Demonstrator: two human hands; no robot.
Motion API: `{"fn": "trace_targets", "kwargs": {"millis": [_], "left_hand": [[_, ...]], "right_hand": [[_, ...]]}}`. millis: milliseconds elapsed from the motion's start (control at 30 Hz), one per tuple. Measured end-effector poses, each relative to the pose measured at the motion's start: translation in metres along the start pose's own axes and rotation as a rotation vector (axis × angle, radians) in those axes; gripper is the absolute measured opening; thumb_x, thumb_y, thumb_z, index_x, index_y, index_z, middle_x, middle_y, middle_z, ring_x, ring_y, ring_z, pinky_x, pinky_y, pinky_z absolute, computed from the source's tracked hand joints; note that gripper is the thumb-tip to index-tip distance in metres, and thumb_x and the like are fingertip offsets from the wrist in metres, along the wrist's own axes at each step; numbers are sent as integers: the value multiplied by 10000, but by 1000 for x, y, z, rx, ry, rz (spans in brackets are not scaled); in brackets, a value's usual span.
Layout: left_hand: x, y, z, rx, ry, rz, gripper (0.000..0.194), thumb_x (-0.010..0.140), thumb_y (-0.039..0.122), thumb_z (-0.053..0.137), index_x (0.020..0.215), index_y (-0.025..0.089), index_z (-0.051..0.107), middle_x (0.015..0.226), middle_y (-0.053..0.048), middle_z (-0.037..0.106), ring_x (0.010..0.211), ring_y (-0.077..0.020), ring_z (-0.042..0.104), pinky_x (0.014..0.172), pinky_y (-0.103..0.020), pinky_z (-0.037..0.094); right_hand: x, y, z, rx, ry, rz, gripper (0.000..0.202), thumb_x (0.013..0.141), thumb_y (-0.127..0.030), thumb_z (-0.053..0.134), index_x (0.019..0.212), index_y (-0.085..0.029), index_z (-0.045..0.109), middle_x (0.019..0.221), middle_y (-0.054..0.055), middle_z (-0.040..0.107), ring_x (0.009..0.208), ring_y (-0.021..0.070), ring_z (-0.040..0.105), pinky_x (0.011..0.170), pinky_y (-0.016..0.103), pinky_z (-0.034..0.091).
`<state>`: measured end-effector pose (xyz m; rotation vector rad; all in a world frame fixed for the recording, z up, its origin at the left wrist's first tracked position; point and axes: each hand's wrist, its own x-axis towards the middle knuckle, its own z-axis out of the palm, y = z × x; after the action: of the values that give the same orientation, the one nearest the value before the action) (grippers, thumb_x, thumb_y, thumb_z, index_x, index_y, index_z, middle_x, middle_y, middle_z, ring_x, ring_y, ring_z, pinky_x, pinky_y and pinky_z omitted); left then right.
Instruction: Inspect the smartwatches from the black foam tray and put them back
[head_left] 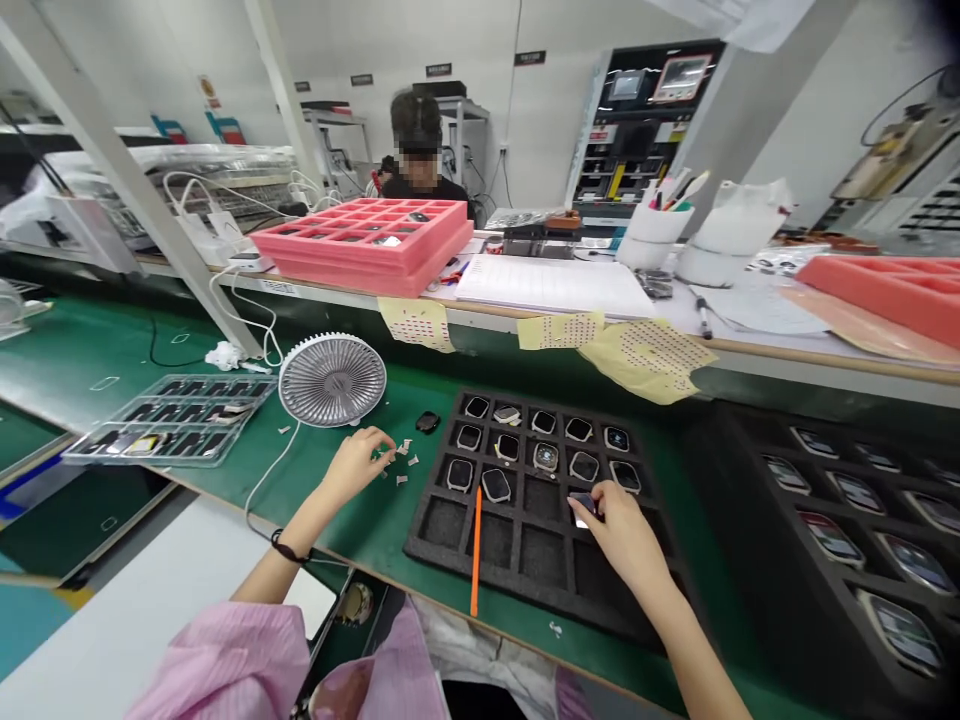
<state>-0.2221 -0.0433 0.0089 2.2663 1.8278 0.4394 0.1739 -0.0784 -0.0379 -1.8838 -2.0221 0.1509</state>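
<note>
My left hand [358, 466] is low over the green bench, fingertips pinched together beside a scatter of small pale pieces [403, 479]. Whatever is between those fingertips is too small to make out. With thumb and fingers, my right hand [628, 532] grips a dark-faced watch [580, 508] over a compartment of the black foam tray [420, 545]. Several square watches, such as one watch [496, 486], sit in the tray's upper rows, while some lower compartments are bare. An orange stick [475, 560] lies across the tray's front edge. A small black rounded part [427, 422] rests left of the tray.
A white fan [332, 380] stands behind my left hand, its cable running forward. Clear plastic trays [217, 455] of dark parts lie at left. Another black tray [750, 520] of watches is at right. On the shelf are pink foam trays [420, 265] and paper [551, 285]; a person [424, 185] sits beyond.
</note>
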Motion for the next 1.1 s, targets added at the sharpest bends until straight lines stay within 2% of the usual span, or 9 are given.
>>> {"fn": "trace_targets", "kwargs": {"millis": [133, 233, 400, 533, 633, 700, 833, 933, 1100], "left_hand": [[-11, 4, 8, 25, -158, 0, 242, 831, 414, 545, 898, 204, 645, 1016, -72, 625, 931, -248, 595, 767, -334, 457], [-14, 5, 16, 3, -170, 3, 257, 830, 429, 544, 863, 194, 643, 983, -80, 622, 910, -246, 597, 757, -336, 466], [-14, 7, 17, -76, -143, 14, 220, 817, 382, 540, 756, 177, 589, 827, -83, 631, 790, -245, 613, 667, -332, 485], [-16, 33, 3, -205, -119, 12, 181, 857, 336, 503, 780, 187, 571, 729, -36, 664, 681, -198, 637, 601, -280, 479], [-20, 69, -10, -265, 48, 178, 164, 900, 307, 499, 842, 192, 601, 788, -20, 697, 709, -164, 651, 627, -253, 492], [-22, 94, -15, -271, 189, 428, 138, 922, 257, 502, 892, 196, 622, 848, -17, 717, 775, -145, 662, 738, -256, 504], [-23, 128, -15, -254, 396, 879, 156, 917, 112, 503, 1033, 168, 591, 939, -49, 726, 859, -134, 667, 749, -255, 499], [-21, 136, -11, -201, 453, 979, 198, 926, 96, 470, 1086, 156, 570, 927, -62, 728, 853, -148, 667, 727, -281, 499], [-20, 134, -8, -118, 480, 1021, 238, 938, 103, 439, 1147, 126, 551, 951, -96, 721, 874, -173, 663, 761, -318, 511]], "right_hand": [[-1, -2, 0, 228, -57, 109, 218, 857, -405, 453, 956, -211, 464, 715, 33, 612, 577, 218, 581, 531, 291, 388], [-2, -9, -6, 497, -43, 157, 321, 850, -444, 473, 1076, -217, 487, 790, 45, 642, 610, 204, 585, 570, 300, 411], [-3, -39, -23, 1155, -110, 243, 413, 756, -545, 634, 981, -207, 562, 748, 32, 607, 564, 156, 523, 474, 254, 356], [-2, -71, -30, 1515, -238, 340, 399, 716, -488, 718, 950, -200, 573, 631, -26, 535, 486, 107, 463, 432, 219, 309], [-1, -93, -31, 1699, -367, 349, 341, 738, -429, 722, 927, -194, 563, 604, -50, 507, 435, 67, 415, 414, 200, 283], [0, -106, -31, 1782, -442, 344, 309, 749, -399, 719, 906, -192, 552, 585, -64, 491, 403, 48, 385, 401, 191, 264], [0, -122, -34, 1863, -508, 331, 297, 750, -382, 715, 888, -192, 534, 571, -74, 488, 362, 34, 365, 377, 182, 236], [-1, -126, -36, 1867, -512, 326, 309, 747, -392, 714, 890, -193, 526, 559, -73, 497, 354, 36, 372, 370, 179, 230], [-4, -130, -39, 1835, -501, 302, 323, 752, -421, 705, 892, -199, 517, 503, -88, 458, 357, 48, 379, 377, 180, 253]]}}
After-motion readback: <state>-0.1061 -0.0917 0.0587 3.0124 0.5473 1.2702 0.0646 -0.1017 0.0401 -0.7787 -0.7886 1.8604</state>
